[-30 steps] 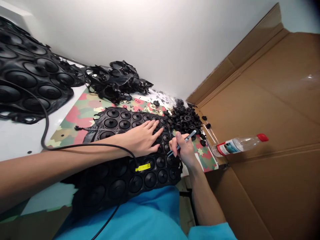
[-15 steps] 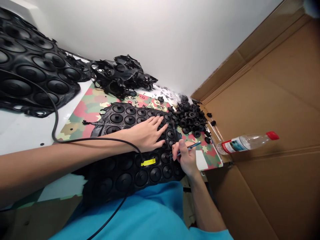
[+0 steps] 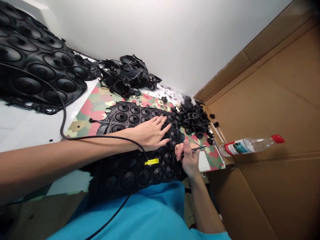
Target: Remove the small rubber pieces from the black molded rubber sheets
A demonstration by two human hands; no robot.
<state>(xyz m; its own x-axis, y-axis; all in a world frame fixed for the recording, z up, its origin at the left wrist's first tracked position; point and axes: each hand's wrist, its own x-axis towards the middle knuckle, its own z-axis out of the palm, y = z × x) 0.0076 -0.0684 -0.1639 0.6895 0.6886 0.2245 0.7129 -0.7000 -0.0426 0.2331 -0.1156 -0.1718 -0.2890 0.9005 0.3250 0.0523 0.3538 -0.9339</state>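
A black rubber sheet with rows of round moulded discs hangs over the near table edge onto my lap. My left hand lies flat on it, fingers stretched out over the smaller discs. In my right hand, closed near the sheet's right edge, is a slim pair of metal tweezers. Their back end sticks out to the right; their tips point at a disc beside my fingers, and I cannot tell whether they grip it. A black cable with a yellow tag crosses my left forearm.
Loose black rubber discs are heaped at the right of the camouflage-pattern mat. Torn rubber scraps and small rings lie at the back. Another disc sheet is at left. A plastic bottle stands by the cardboard wall.
The whole scene has shifted slightly right in view. My left hand stays flat on the sheet; my right hand keeps its hold, with the tweezers turned a little.
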